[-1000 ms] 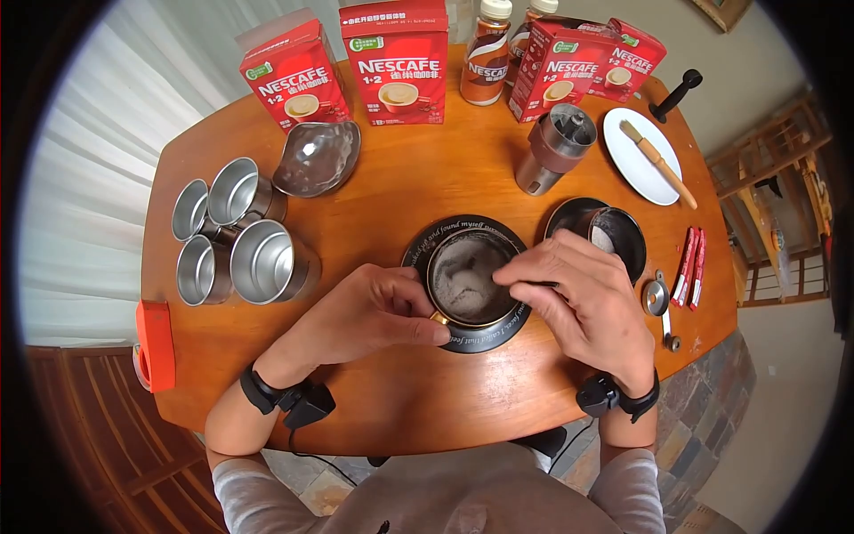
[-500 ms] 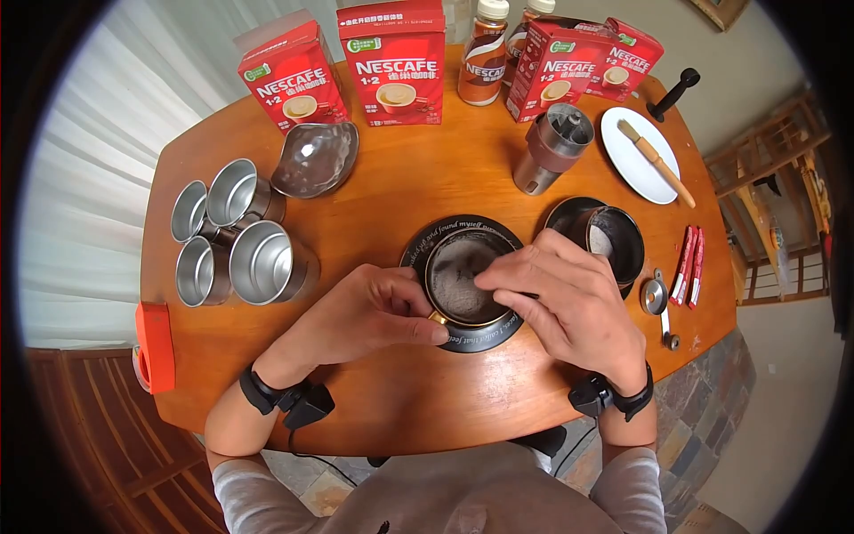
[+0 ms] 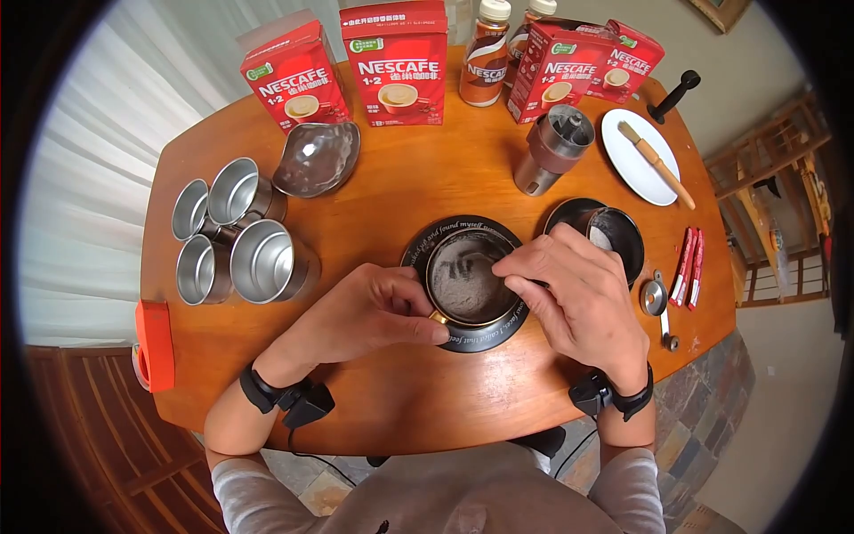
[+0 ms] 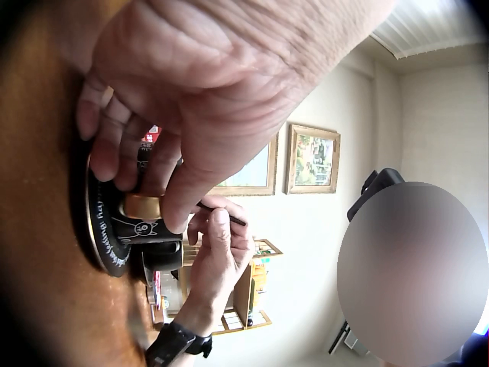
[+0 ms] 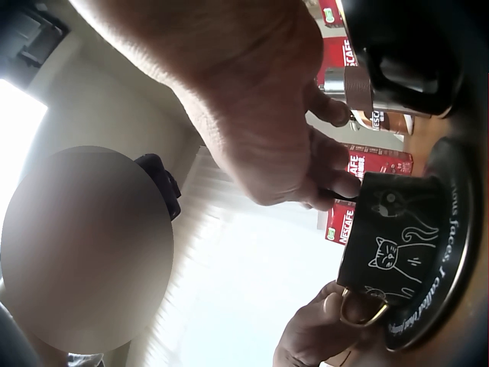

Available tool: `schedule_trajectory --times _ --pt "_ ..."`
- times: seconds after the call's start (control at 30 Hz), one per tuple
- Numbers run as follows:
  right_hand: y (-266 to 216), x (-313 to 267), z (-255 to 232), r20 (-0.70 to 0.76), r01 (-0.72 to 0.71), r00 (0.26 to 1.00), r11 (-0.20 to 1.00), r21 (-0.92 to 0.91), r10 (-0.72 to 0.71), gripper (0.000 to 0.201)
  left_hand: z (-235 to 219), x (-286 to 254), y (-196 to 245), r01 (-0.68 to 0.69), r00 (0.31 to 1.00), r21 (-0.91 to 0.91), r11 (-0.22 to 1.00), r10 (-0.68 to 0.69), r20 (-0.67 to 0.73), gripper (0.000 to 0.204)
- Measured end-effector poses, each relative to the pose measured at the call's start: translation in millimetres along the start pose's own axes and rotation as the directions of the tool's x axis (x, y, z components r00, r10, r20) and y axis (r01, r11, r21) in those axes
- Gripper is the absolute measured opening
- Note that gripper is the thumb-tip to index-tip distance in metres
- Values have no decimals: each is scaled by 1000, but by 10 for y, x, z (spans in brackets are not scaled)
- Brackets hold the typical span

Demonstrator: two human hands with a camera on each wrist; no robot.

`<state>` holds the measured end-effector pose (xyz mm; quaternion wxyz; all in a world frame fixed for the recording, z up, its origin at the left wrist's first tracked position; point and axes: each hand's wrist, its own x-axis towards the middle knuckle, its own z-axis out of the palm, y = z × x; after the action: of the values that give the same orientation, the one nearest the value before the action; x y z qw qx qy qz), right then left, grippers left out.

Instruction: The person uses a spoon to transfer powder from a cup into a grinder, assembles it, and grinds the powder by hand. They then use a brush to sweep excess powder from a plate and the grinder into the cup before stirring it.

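Observation:
A black cup (image 5: 386, 229) with white cat drawings and a gold handle stands on a black saucer (image 3: 480, 341) with white lettering. Pale grey powder (image 3: 467, 289) covers the inside of the cup, with dark streaks through it. At the handle, my left hand (image 3: 378, 307) pinches the gold loop between thumb and fingers. My right hand (image 3: 583, 298) is over the cup's right rim, fingers bent around a thin dark stick (image 4: 233, 218). The stick's lower end is hidden by the hand and the cup.
A second black cup (image 3: 630, 245) stands just right of my right hand. Behind are a coffee grinder (image 3: 553, 151), a white plate (image 3: 623, 169) with a brush (image 3: 658, 162), and Nescafe boxes (image 3: 396, 71). Several metal cups (image 3: 267, 258) stand left; red sachets (image 3: 685, 267) lie right.
My right hand has moved left over the cup, then a little back right. The pale mound of powder now looks flatter and streaked. My left hand has stayed at the handle.

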<state>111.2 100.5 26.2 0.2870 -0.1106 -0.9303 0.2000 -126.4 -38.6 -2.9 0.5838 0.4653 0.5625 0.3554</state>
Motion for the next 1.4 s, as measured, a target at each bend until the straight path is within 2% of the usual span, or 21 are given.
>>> schedule_trajectory --times 0.13,0.23,0.33,0.43,0.63,0.73,0.83,1.03,1.13,1.23,1.4 --pt "-3 -9 18 -5 -12 1000 999 53 13 12 -9 -10 1 26 1000 4 1000 -26 0 17" --pt "-3 20 48 -45 1 999 999 -44 -3 13 -5 -6 -19 9 1000 -15 1000 -9 -3 17" --pt "-20 13 -12 -6 -23 1000 1000 19 23 13 -3 -10 -11 7 1000 -31 1000 -7 1 17" --pt "-26 22 19 -45 -20 999 1000 14 21 14 -2 -13 -1 10 1000 -48 999 -10 3 17" --pt "-19 8 -2 -19 -32 999 999 39 32 17 -8 -4 -32 -7 1000 -21 1000 7 4 18" --pt "3 17 52 -34 45 998 999 11 -45 24 -11 3 -54 -10 1000 -12 1000 10 6 18" --pt "-3 14 53 29 110 994 992 -56 -108 29 -12 1 -43 -12 1000 -19 1000 13 7 18" --pt "-89 24 13 70 129 991 963 -236 -115 25 -14 -4 -8 8 1000 -10 1000 -8 6 20" --pt "-160 33 -15 78 102 993 964 -247 -85 20 -17 1 -20 -20 1000 22 1000 20 4 23" --pt "-226 67 -63 117 76 992 971 -228 -51 17 -30 11 -47 -19 1000 63 998 19 5 25" --pt "-274 102 -78 141 3 990 998 -70 7 10 -35 9 -35 -31 999 58 998 31 9 25"
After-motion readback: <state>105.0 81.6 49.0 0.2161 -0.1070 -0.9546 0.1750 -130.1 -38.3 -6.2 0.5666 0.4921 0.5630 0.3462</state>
